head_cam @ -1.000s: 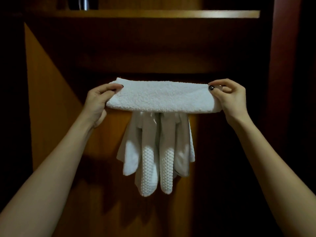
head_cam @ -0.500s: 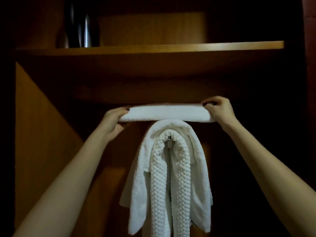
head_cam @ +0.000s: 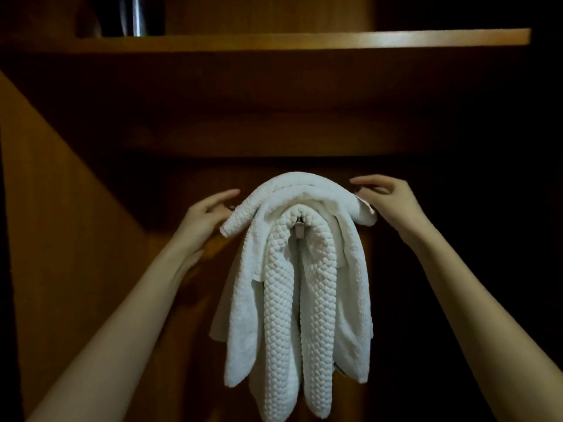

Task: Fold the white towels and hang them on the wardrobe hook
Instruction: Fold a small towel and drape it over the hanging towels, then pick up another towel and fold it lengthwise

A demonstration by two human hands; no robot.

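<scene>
as the towel (head_cam: 304, 185) drapes the hook (head_cam: 300, 232), left fingers (head_cam: 221, 196) spread beside one end; right fingers (head_cam: 364, 180) unclear, cannot tell.

Three white towels (head_cam: 292, 300), one hook (head_cam: 300, 232), one shelf (head_cam: 304, 41), two hands (head_cam: 207, 216) (head_cam: 388, 199), one dark container (head_cam: 134, 15)

towels draping over one hook, a hand at each end of the top one

the hook (head_cam: 300, 232) is sitting below the shelf (head_cam: 304, 41), on which a container (head_cam: 137, 15) is standing at the far left. the innermost towel (head_cam: 278, 300) is hanging directly over the hook, the middle towel (head_cam: 243, 300) is lying over it, and the outermost towel (head_cam: 301, 188) is arching over both, its ends sticking out sideways. the left hand (head_cam: 204, 217) is touching its left end and the right hand (head_cam: 388, 201) is pinching its right end.
</scene>
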